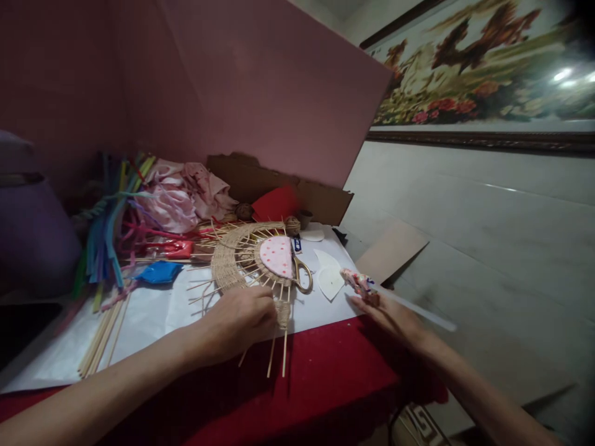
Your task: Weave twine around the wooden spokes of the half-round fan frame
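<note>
On the table lies a round piece woven of jute twine [225, 257] over thin wooden sticks that spread out like rays. A half-round pink dotted cloth patch [277, 255] sits at its centre. My left hand [246, 313] is closed at the near edge of this piece, fingers curled onto it; the fingertips are partly hidden. In my right hand [390, 313], to the right, is a glue gun [357, 282] with a flowered body, a long whitish glue stick [421, 308] reaching out behind it. Its tip points left, close to white leaf-shaped cutouts [330, 282]. Gold-handled scissors [304, 275] lie partly under the woven piece.
Pipe cleaners [109, 229], crumpled pink cloth [179, 192], a blue packet [158, 272] and loose wooden sticks [105, 334] lie to the left. Cardboard [325, 201] stands behind. The red tablecloth [334, 365] drops off at the front; a tiled wall [488, 235] is to the right.
</note>
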Demonstrator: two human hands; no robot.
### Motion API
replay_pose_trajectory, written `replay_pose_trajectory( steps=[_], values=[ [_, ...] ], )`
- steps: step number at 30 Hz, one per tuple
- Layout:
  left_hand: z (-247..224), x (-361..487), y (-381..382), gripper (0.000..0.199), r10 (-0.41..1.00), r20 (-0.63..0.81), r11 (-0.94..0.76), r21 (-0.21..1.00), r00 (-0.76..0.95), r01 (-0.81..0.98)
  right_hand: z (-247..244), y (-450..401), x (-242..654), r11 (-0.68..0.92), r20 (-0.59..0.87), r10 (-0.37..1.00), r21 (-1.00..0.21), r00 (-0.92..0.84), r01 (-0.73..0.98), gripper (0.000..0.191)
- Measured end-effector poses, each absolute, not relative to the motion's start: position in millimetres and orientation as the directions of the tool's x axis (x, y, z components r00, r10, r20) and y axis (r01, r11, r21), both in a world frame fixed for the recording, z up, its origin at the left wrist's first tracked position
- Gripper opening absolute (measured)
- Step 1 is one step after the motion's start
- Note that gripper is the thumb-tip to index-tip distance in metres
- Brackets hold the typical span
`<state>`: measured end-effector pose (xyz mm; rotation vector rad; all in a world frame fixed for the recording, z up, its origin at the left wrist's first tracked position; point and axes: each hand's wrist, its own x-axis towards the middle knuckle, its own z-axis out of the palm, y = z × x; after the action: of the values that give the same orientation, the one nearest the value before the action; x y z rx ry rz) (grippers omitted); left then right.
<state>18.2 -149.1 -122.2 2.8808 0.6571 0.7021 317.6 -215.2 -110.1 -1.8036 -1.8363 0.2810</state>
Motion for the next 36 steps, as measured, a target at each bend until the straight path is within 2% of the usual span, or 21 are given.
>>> replay_pose_trajectory(
  steps=[4, 10, 13, 15, 16, 17, 18, 20, 22, 23, 26, 32, 36],
  values=[
    [-123, 18, -149, 0.015, 0.43, 0.427, -0.903, 0.201, 0.796, 0.38, -124, -204, 336, -0.077, 0.093, 0.988, -0.392, 0.123, 0.917, 0.031],
    [-121, 18, -150, 0.017, 0.448, 0.446, -0.894, 0.236, 0.775, 0.381, -129, -189, 338, -0.022, 0.06, 0.997, -0.26, 0.038, 0.965, 0.046],
    [-119, 17, -151, 0.016, 0.458, 0.461, -0.889, 0.247, 0.76, 0.386, -119, -193, 329, -0.015, 0.161, 0.986, -0.199, 0.048, 0.98, 0.047],
    [-117, 16, -152, 0.017, 0.456, 0.479, -0.89, 0.254, 0.75, 0.379, -109, -205, 312, -0.042, 0.373, 0.921, -0.186, 0.11, 0.982, 0.039],
    [-116, 16, -153, 0.017, 0.454, 0.487, -0.891, 0.258, 0.746, 0.373, -105, -213, 299, 0.009, 0.449, 0.887, -0.25, 0.108, 0.968, 0.033],
    [-116, 16, -153, 0.017, 0.452, 0.494, -0.892, 0.261, 0.743, 0.369, -101, -220, 284, 0.071, 0.457, 0.882, -0.362, 0.111, 0.929, 0.028],
    [-115, 15, -154, 0.016, 0.45, 0.501, -0.893, 0.264, 0.74, 0.364, -99, -227, 268, 0.116, 0.399, 0.91, -0.501, 0.11, 0.858, 0.027],
    [-115, 15, -154, 0.015, 0.443, 0.523, -0.897, 0.263, 0.729, 0.356, -101, -235, 238, 0.082, 0.156, 0.986, -0.767, 0.061, 0.637, 0.034],
    [-115, 15, -154, 0.014, 0.437, 0.539, -0.899, 0.261, 0.72, 0.35, -107, -233, 214, -0.078, -0.103, 0.993, -0.94, -0.056, 0.331, 0.041],
    [-115, 14, -155, 0.015, 0.435, 0.543, -0.9, 0.262, 0.718, 0.347, -111, -229, 205, -0.143, -0.169, 0.979, -0.968, -0.115, 0.207, 0.044],
    [-116, 13, -156, 0.016, 0.43, 0.553, -0.903, 0.273, 0.714, 0.332, -120, -211, 190, -0.2, -0.188, 0.96, -0.979, -0.207, -0.04, 0.047],
    [-116, 10, -159, 0.015, 0.392, 0.587, -0.92, 0.24, 0.708, 0.311, -126, -192, 179, -0.262, -0.204, 0.954, -0.923, -0.218, -0.281, 0.035],
    [-118, 10, -159, 0.016, 0.354, 0.578, -0.935, 0.193, 0.736, 0.298, -132, -191, 176, -0.274, -0.203, 0.954, -0.891, -0.221, -0.363, 0.029]
  ],
)
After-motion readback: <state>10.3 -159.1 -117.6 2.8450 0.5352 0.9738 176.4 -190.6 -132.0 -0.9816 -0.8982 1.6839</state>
